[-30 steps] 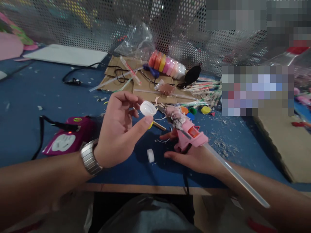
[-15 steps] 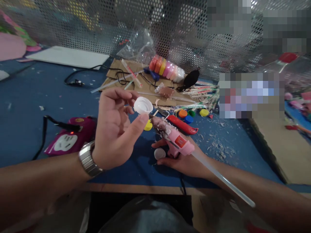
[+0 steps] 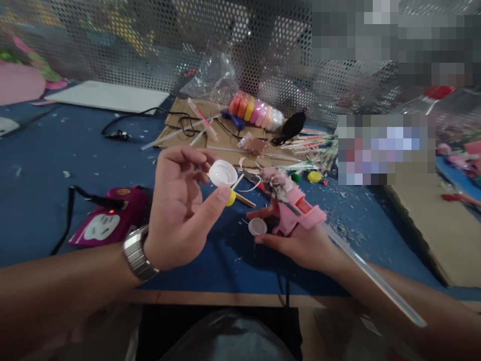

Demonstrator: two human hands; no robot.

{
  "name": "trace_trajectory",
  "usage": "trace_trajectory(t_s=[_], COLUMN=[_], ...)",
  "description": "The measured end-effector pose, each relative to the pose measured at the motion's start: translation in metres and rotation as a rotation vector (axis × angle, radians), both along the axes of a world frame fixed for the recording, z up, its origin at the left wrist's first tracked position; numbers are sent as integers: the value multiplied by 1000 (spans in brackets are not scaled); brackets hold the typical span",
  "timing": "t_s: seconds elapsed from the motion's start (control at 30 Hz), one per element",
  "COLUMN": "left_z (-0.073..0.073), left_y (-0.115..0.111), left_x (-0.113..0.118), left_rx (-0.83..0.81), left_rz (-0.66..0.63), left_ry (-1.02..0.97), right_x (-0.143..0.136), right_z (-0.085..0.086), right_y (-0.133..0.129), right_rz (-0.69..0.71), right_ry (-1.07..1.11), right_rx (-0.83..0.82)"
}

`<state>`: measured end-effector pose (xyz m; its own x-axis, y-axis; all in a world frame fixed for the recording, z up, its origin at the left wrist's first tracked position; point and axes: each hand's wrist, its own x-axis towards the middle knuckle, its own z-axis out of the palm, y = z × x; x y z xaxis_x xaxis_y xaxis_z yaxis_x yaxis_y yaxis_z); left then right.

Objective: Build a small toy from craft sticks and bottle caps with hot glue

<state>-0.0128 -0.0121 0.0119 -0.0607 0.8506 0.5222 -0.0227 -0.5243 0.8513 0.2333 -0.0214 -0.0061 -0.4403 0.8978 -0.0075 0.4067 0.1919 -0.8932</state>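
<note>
In my left hand [image 3: 178, 215] a white bottle cap [image 3: 223, 173] is pinched between thumb and fingers, its hollow side facing me. My right hand [image 3: 300, 248] grips a pink hot glue gun [image 3: 295, 213], its nozzle end dirty with grey residue. A long clear glue stick [image 3: 379, 278] sticks out of its back. Between the right thumb and forefinger sits a second white cap [image 3: 257, 226]. Beyond the left thumb, a yellow cap [image 3: 230, 198] lies on the blue table, partly covered. A thin pale strand curves near the gun's nozzle.
A purple power strip [image 3: 112, 215] with a plugged-in cord lies at left. Further back, cardboard [image 3: 176, 118] bears clay packs [image 3: 255, 111] and a blue-handled tool [image 3: 233, 120]. Paper straws [image 3: 311, 150] and a green cap [image 3: 295, 178] lie right of it. Scraps litter the table.
My right hand has moved right and away from the left hand, taking the glue gun and the second cap along. The left hand still holds its cap, nearly in place.
</note>
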Motion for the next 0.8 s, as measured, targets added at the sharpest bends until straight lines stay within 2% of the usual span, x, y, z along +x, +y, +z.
trace_trajectory(t_s=[0.23, 0.4, 0.6, 0.8], left_z=[-3, -4, -5, -6], left_y=[-2, -2, -3, -2], left_x=[1, 2, 4, 2], left_rx=[-93, -134, -186, -187], left_rz=[-125, -209, -294, -312], left_ry=[92, 160, 229, 280], right_x=[10, 5, 11, 12], right_z=[-4, 4, 5, 4], right_y=[4, 5, 8, 7], right_rz=[-95, -98, -63, -81], right_ry=[188, 394, 272, 335], right_rx=[-209, -313, -281, -288])
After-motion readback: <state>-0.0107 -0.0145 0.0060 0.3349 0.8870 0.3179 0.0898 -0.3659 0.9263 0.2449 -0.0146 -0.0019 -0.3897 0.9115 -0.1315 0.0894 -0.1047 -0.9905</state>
